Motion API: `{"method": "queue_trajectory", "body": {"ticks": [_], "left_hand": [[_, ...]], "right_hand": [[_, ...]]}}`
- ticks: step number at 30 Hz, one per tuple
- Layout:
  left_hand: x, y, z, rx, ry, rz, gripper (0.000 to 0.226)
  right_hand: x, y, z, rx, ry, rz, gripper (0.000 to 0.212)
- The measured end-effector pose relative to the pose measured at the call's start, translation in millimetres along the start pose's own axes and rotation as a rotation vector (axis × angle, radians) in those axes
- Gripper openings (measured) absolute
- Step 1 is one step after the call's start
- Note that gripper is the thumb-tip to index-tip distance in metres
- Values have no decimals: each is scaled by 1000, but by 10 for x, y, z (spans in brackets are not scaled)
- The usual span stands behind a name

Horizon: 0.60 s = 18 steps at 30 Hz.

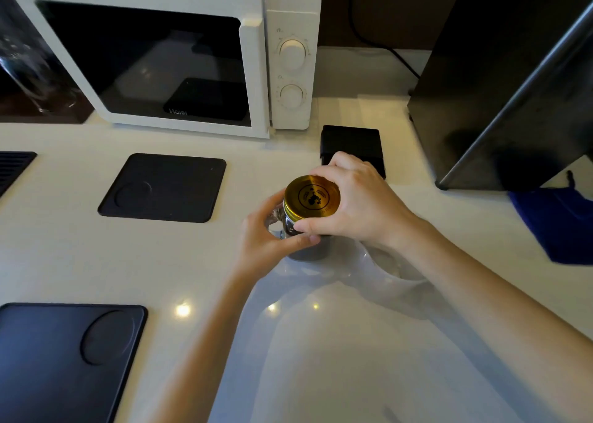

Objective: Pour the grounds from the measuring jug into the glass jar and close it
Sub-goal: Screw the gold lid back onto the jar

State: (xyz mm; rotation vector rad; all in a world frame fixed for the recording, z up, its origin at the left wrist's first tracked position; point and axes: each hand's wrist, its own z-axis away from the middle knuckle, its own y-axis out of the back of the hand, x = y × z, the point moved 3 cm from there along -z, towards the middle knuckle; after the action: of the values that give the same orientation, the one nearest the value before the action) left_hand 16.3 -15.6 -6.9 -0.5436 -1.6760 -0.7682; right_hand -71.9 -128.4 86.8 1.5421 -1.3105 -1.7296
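A glass jar (305, 252) with dark grounds inside stands on the white counter (321, 342) in the middle of the head view. A gold lid (313, 196) with a black round logo sits on its mouth. My right hand (353, 201) is wrapped over the lid from the right, fingers on its rim. My left hand (272, 233) grips the jar's glass body from the left. A clear measuring jug (390, 267) stands just right of the jar, mostly hidden under my right forearm.
A white microwave (179, 56) stands at the back. Black mats lie at the middle left (163, 188) and near left (61, 355). A small black box (353, 146) sits behind the jar. A dark appliance (500, 85) and a blue cloth (558, 226) are at the right.
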Motion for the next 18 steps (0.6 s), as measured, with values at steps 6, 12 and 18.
{"method": "queue_trajectory", "body": {"ticks": [6, 12, 18], "left_hand": [[-44, -37, -409, -24, 0, -39, 73], [-62, -56, -755, -41, 26, -109, 76], [-77, -75, -937, -60, 53, -116, 73]], "right_hand": [[188, 70, -313, -13, -12, 33, 67], [374, 107, -591, 3, -31, 15, 70], [484, 121, -739, 22, -31, 10, 76]]}}
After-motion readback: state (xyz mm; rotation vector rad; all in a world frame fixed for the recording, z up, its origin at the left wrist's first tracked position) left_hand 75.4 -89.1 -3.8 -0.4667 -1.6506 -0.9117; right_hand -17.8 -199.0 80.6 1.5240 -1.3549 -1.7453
